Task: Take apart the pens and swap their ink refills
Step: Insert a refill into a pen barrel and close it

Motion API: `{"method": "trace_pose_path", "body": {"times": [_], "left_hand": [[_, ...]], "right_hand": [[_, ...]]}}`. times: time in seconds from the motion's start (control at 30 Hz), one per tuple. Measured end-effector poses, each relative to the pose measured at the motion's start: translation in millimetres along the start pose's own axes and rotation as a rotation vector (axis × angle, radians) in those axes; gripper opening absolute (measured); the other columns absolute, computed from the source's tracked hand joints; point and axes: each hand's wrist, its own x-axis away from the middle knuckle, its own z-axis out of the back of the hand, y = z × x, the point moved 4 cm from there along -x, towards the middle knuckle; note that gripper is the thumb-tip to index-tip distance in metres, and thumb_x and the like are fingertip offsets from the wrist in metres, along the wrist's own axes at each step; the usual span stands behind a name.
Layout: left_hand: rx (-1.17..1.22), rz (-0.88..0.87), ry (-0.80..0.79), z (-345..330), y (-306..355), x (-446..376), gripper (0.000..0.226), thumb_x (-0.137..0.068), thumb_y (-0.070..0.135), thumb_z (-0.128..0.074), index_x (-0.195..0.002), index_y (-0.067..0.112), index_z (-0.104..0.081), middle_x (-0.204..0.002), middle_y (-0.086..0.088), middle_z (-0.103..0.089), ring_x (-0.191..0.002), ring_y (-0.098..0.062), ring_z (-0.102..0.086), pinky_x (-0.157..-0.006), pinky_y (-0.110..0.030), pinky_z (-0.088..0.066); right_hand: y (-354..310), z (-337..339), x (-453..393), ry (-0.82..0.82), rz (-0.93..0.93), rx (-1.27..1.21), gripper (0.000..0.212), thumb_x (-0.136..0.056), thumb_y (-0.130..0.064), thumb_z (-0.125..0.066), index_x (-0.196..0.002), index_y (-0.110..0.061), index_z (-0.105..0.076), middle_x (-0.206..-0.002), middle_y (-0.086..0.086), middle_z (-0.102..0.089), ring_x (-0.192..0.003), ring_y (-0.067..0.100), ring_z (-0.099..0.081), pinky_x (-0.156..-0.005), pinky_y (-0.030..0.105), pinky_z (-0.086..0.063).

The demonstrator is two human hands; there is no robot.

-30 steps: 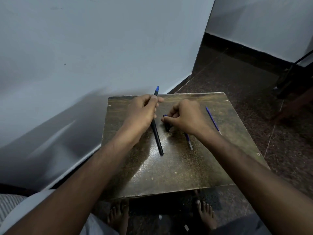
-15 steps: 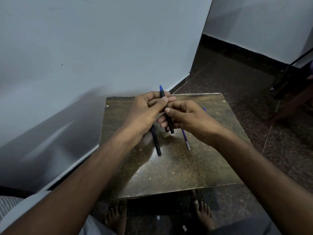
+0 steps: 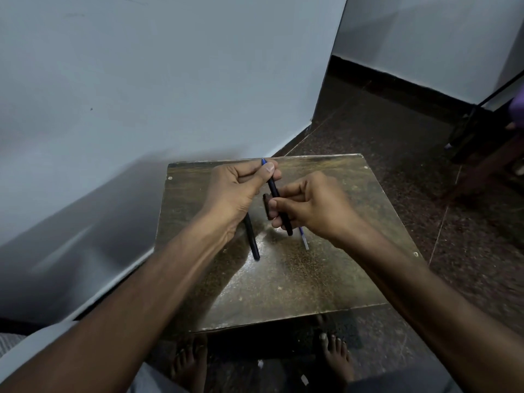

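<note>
**Pen held in both hands above table**

Left hand [image 3: 238, 185] pinches the pen [image 3: 279, 202] near its blue tip; right hand [image 3: 309, 208] grips the lower barrel plus a small dark piece [image 3: 266, 207]. Second barrel [image 3: 252, 239] and loose refill [image 3: 304, 240] lie on the table [image 3: 283, 279]. Risk: the small piece slipping out, or the refill rolling off. Right hand hides most of the refill.

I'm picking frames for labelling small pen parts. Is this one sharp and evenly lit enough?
Head view: dim, cool light; glare sheen on the table near the front; the wall edge bows from wide-angle distortion; both hands cast soft shadows, and the black pen barrel looks slightly soft.
</note>
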Motion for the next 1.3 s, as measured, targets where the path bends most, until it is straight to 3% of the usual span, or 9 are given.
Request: {"method": "trace_pose_path", "body": {"times": [0.13, 0.23, 0.4, 0.5, 0.6, 0.8, 1.0, 1.17, 1.3], "left_hand": [[-0.067, 0.015, 0.1, 8, 3, -2, 0.024, -0.08, 0.04, -0.095, -0.076, 0.024, -0.078, -0.064, 0.011, -0.07, -0.061, 0.003, -0.066, -0.065, -0.01, -0.052], [-0.157, 0.071, -0.007, 3, 2, 0, 0.04, -0.086, 0.066, -0.08, -0.09, 0.026, -0.078, -0.072, 0.019, -0.074, -0.066, 0.009, -0.066, -0.071, -0.02, -0.049], [-0.041, 0.056, -0.162, -11, 3, 7, 0.025, -0.113, 0.019, -0.057, -0.129, 0.017, -0.076, -0.114, 0.006, -0.085, -0.102, -0.004, -0.08, -0.07, -0.015, -0.061], [-0.099, 0.032, 0.017, 0, -1, 4, 0.023, -0.09, 0.027, -0.088, -0.11, 0.017, -0.083, -0.097, 0.003, -0.087, -0.096, -0.005, -0.081, -0.087, -0.019, -0.061], [-0.148, 0.068, 0.084, 8, 0, 0, 0.049, -0.069, 0.048, -0.097, -0.104, 0.021, -0.077, -0.081, 0.011, -0.075, -0.075, 0.003, -0.071, -0.072, -0.01, -0.053], [-0.175, -0.079, -0.021, -5, 5, 3, 0.019, -0.098, 0.027, -0.081, -0.117, 0.028, -0.081, -0.107, 0.016, -0.085, -0.11, 0.005, -0.075, -0.096, -0.021, -0.053], [-0.149, 0.038, 0.099, 1, 3, 2, 0.067, -0.072, 0.06, -0.091, -0.124, 0.024, -0.07, -0.097, 0.009, -0.083, -0.091, 0.004, -0.077, -0.086, -0.018, -0.056], [-0.171, 0.025, -0.105, -7, 3, 3, 0.018, -0.108, 0.036, -0.067, -0.114, 0.027, -0.08, -0.105, 0.014, -0.085, -0.098, 0.009, -0.076, -0.071, -0.007, -0.054], [-0.233, -0.048, 0.042, 3, 3, 1, 0.026, -0.086, 0.047, -0.089, -0.097, 0.025, -0.083, -0.087, 0.009, -0.085, -0.088, 0.001, -0.079, -0.076, -0.011, -0.055]], "right_hand": [[-3, -1, 5, 0.046, 0.074, 0.043, 0.011, -0.093, -0.015, -0.086, -0.098, -0.006, -0.085, -0.08, 0.006, -0.085, -0.071, 0.021, -0.085, -0.067, 0.039, -0.071], [-2, -1, 6, 0.058, 0.089, 0.044, 0.009, -0.094, -0.016, -0.085, -0.099, -0.008, -0.086, -0.079, 0.003, -0.085, -0.071, 0.019, -0.085, -0.067, 0.039, -0.071], [2, 12, -4, 0.116, 0.035, 0.087, 0.004, -0.096, -0.015, -0.083, -0.098, -0.014, -0.086, -0.081, 0.006, -0.086, -0.072, 0.02, -0.085, -0.073, 0.046, -0.071], [4, 10, -3, 0.078, 0.039, 0.09, 0.004, -0.093, -0.018, -0.086, -0.097, -0.019, -0.086, -0.081, 0.0, -0.086, -0.073, 0.015, -0.085, -0.071, 0.042, -0.071], [5, 8, -3, 0.056, 0.065, 0.104, 0.006, -0.092, -0.021, -0.087, -0.097, -0.019, -0.086, -0.08, -0.001, -0.086, -0.073, 0.013, -0.085, -0.07, 0.041, -0.071], [6, 11, -5, 0.111, 0.041, 0.105, 0.01, -0.089, -0.022, -0.09, -0.095, -0.017, -0.085, -0.075, 0.001, -0.085, -0.069, 0.014, -0.084, -0.068, 0.041, -0.071], [4, 6, -1, 0.109, 0.09, 0.17, 0.016, -0.084, -0.032, -0.093, -0.091, -0.023, -0.082, -0.071, -0.007, -0.083, -0.066, 0.007, -0.082, -0.058, 0.026, -0.066], [3, 9, -3, 0.146, 0.088, 0.136, 0.012, -0.086, -0.025, -0.093, -0.085, -0.022, -0.081, -0.069, -0.004, -0.083, -0.064, 0.01, -0.082, -0.055, 0.026, -0.066], [1, 7, 0, 0.129, 0.102, 0.16, 0.019, -0.082, -0.032, -0.095, -0.085, -0.022, -0.079, -0.069, -0.006, -0.082, -0.064, 0.008, -0.082, -0.056, 0.028, -0.067]]}}
